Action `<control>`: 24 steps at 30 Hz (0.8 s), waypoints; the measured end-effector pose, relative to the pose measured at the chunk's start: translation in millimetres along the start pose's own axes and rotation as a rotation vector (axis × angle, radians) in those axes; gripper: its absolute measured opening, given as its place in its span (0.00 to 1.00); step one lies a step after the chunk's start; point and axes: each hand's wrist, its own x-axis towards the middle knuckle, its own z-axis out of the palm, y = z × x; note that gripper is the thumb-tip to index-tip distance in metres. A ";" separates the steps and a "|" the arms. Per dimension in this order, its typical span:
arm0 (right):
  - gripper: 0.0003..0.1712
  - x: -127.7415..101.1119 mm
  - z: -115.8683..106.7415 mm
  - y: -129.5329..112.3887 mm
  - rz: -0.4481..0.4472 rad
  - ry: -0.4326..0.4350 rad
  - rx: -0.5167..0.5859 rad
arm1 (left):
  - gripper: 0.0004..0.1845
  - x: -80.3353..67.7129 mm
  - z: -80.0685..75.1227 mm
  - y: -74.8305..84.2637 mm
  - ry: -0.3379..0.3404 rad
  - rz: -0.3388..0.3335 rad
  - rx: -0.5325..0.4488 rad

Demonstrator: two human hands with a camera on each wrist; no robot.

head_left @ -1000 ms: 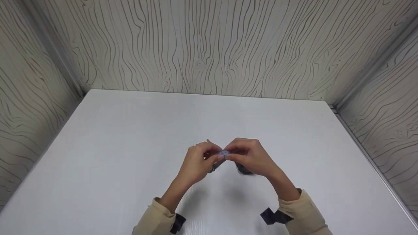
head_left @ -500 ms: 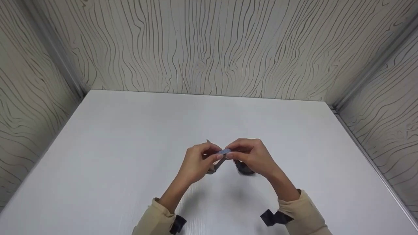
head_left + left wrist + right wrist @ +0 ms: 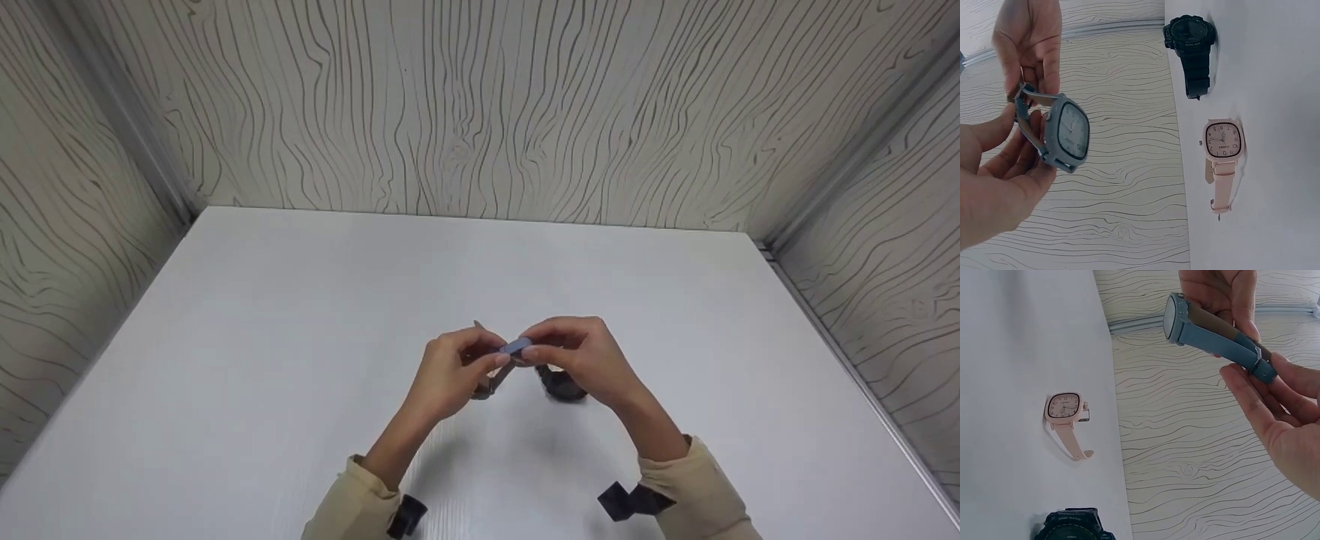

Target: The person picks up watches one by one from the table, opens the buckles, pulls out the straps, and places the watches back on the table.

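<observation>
Both hands hold a blue wristwatch (image 3: 1067, 132) with a squarish case, raised above the table. Its strap (image 3: 1224, 346) is looped round, and the tip and buckle lie among the fingertips. My left hand (image 3: 446, 375) pinches the strap between thumb and fingers, with more fingers behind the case in the left wrist view. Opposite it, my right hand (image 3: 581, 356) pinches the strap near the buckle (image 3: 1258, 357), thumb on top. The watch face points away from the fingers, toward the table side. In the head view the fingers hide most of the watch.
On the white table (image 3: 300, 315) lie a pink square watch (image 3: 1222, 140) with its strap undone and a black sport watch (image 3: 1190, 42). Wood-grain panels (image 3: 465, 112) wall the back and sides. Small black devices (image 3: 634, 501) sit at the beige sleeves (image 3: 697, 487).
The fingertips have turned the blue strap end slightly, so its blue side tilts up to the right. My right hand has shifted a little right; more of the black watch shows below it.
</observation>
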 end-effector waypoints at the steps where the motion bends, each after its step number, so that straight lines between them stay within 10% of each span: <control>1: 0.10 -0.1 -0.2 0.0 0.003 -0.003 -0.003 | 0.06 0.0 0.1 0.3 0.004 0.009 0.016; 11: 0.09 -1.3 0.9 -5.4 -0.003 -0.049 -0.224 | 0.06 -1.0 2.1 3.9 0.023 0.086 0.155; 24: 0.09 -2.2 1.2 1.1 -0.054 -0.018 -0.016 | 0.08 0.1 -1.1 3.2 -0.013 0.049 0.053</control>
